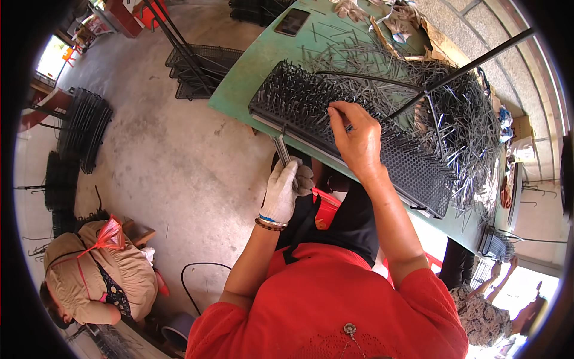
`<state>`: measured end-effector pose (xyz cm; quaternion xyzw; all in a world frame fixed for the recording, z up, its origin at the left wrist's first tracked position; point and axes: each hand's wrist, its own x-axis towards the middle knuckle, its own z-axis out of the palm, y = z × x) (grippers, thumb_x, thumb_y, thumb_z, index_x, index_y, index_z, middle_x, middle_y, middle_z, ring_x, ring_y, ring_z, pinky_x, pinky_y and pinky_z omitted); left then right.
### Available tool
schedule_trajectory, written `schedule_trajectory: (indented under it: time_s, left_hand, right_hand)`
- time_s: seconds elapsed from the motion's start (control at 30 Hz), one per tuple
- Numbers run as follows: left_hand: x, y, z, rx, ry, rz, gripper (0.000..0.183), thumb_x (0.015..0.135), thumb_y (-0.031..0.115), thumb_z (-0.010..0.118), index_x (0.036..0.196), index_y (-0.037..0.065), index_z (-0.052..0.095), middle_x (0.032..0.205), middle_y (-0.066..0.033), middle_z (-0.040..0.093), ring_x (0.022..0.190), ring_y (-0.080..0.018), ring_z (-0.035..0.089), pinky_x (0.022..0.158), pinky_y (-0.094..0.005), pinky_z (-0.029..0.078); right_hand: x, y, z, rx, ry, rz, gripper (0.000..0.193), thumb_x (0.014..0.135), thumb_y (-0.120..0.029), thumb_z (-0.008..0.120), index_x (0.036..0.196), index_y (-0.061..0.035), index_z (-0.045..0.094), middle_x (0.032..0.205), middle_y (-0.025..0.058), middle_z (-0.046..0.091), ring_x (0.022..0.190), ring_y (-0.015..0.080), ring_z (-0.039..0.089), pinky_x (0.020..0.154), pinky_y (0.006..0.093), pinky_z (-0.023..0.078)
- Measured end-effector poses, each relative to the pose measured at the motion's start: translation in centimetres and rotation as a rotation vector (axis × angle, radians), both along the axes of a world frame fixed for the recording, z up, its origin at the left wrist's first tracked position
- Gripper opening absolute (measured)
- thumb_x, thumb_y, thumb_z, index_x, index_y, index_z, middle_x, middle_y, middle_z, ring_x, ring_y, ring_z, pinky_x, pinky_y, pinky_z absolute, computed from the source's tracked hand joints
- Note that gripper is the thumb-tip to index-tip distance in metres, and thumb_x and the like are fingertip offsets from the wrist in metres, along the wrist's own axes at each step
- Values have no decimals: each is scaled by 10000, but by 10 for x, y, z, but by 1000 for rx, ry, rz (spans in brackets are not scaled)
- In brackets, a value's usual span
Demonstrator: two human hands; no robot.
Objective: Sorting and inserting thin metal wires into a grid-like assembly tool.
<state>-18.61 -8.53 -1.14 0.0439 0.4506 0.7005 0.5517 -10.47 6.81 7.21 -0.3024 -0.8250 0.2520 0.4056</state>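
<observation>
My left hand (281, 194), in a pale work glove, is closed round a small bundle of thin metal rods (281, 149) that point up and away from me. It hangs just off the near edge of the table. My bare right hand (359, 137) is over a long black perforated rack (415, 170), thumb and forefinger pinched together; what they hold is too small to make out. Many dark thin pieces (293, 90) stand upright in the far left part of the rack. Toward the right end its holes show bare.
Loose thin rods (466, 137) heap behind the rack on the green table (236, 93). A black bar frame (478, 60) crosses above. A phone (292, 22) lies at the far corner. Stacked black racks (84, 128) stand at left. Two other people (101, 269) are nearby, left and right.
</observation>
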Motion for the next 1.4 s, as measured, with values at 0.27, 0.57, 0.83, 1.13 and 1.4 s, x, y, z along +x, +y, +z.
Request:
schedule_trajectory:
  time_s: [0.27, 0.57, 0.83, 1.13, 1.4]
  left_hand:
    - [2, 1, 2, -16, -8, -6, 171, 970, 236, 517, 1057, 89, 528, 800, -55, 643, 625, -131, 604, 558, -249, 477]
    - [2, 1, 5, -51, -18, -12, 157, 971, 226, 516, 1059, 97, 528, 799, -42, 636, 614, -119, 594, 543, -236, 461]
    - [5, 0, 2, 5, 3, -43, 202, 968, 257, 533, 1075, 85, 546, 841, -52, 658, 653, -122, 625, 550, -253, 500]
    - [12, -2, 4, -14, 12, -86, 222, 963, 274, 546, 1092, 93, 545, 839, -27, 645, 672, -102, 617, 580, -240, 499]
    - [14, -3, 18, 13, 45, -166, 178, 983, 246, 495, 1067, 91, 519, 791, -19, 621, 594, -58, 547, 506, -195, 428]
  right_hand:
    - [-5, -1, 1, 24, -13, 15, 109, 848, -25, 662, 948, 18, 673, 831, 134, 675, 675, 215, 669, 618, 298, 518]
    - [-3, 5, -18, 54, -94, 65, 118, 840, -42, 672, 947, 7, 681, 854, 135, 668, 715, 274, 663, 642, 330, 516]
    - [-2, 5, -15, 163, -183, 64, 119, 837, -80, 677, 938, -19, 697, 891, 105, 660, 737, 297, 626, 703, 374, 482]
    - [-5, 3, -20, 207, -231, 65, 113, 835, -96, 682, 931, -42, 706, 903, 78, 642, 748, 265, 609, 703, 352, 441]
    - [4, 1, -12, 249, -99, 32, 152, 837, -96, 694, 976, -35, 706, 931, 82, 651, 752, 237, 629, 676, 312, 480]
